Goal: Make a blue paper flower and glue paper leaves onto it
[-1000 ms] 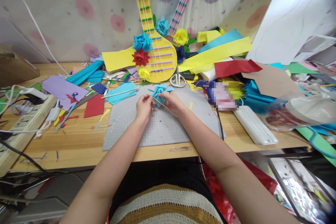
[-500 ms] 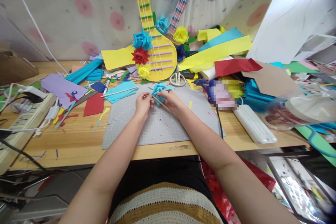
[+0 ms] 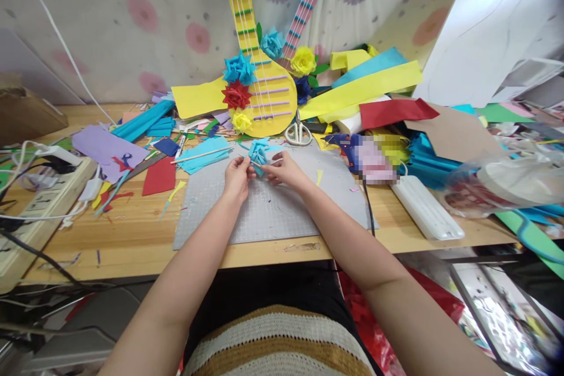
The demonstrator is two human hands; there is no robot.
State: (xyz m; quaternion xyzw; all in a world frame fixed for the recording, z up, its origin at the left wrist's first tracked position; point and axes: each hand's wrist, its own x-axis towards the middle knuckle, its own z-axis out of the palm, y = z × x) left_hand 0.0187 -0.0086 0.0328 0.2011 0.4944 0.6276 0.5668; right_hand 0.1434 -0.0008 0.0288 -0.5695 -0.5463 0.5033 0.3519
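Over the grey cutting mat [image 3: 273, 217], the left hand [image 3: 237, 175] and right hand [image 3: 286, 170] pinch a blue paper flower [image 3: 258, 153] between closed fingertips, just above the mat's far edge. Beyond lie scissors [image 3: 298, 132], then a yellow paper guitar [image 3: 268, 100].

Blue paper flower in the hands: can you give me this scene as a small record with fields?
held: blue paper flower, above the grey cutting mat
left hand: pinches the flower's left side
right hand: pinches its lower right
behind: scissors; yellow paper guitar decorated with paper flowers
left of mat: wooden stick on blue paper
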